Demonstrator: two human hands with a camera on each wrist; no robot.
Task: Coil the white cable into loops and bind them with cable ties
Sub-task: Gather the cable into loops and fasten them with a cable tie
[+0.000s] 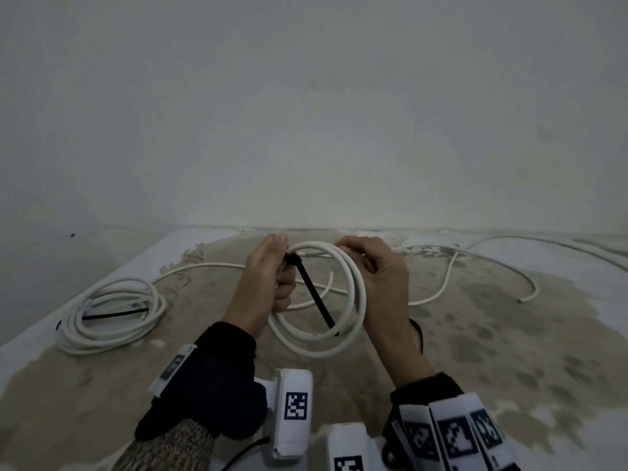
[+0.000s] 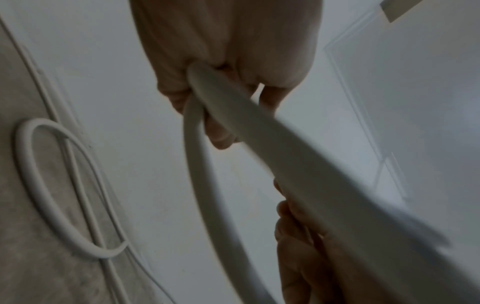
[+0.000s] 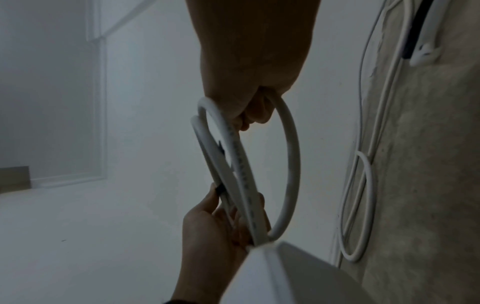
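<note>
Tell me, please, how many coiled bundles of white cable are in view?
2: one coil held up between the left hand and right hand; one tied coil lying on the floor at left.

Dim, flat light, wrist views blurred close up, wide-angle edge bending

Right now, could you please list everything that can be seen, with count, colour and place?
held cable coil: 1, white, raised between both hands
cable tie: 1, black, round the held coil at the left hand, tail across the loop
bound cable coil: 1, white with black tie, on the floor, left
loose cables: several, white, on the floor behind
floor: beige, stained
wall: grey-white
left hand: grips coil and tie
right hand: grips coil
</note>
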